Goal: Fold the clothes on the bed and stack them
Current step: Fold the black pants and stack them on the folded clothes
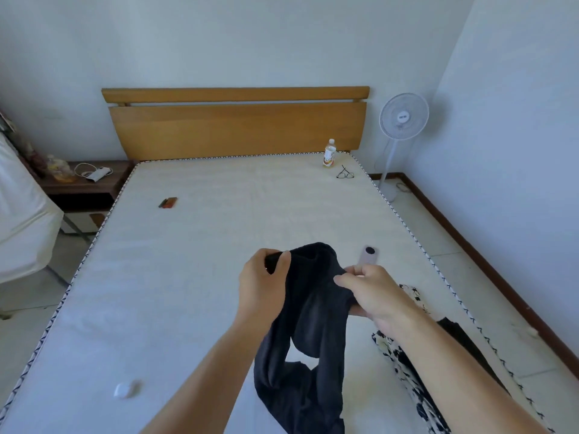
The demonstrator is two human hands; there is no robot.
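Above the bed (194, 277), my hands hold a dark garment (308, 311) aloft: left hand (263, 281) grips its top edge, right hand (372, 292) pinches the other side. Soft and limp, it sags; corners look the best holds, I judge.

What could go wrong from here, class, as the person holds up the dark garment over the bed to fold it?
1. Both hands, left hand and right hand, grip only the top of the dark garment; the hanging part looks twisted, so it may fold bunched.
2. The small device lies on the mattress just beyond; laying the garment down could cover or knock it.
3. The patterned cloth nearby could get tangled in.
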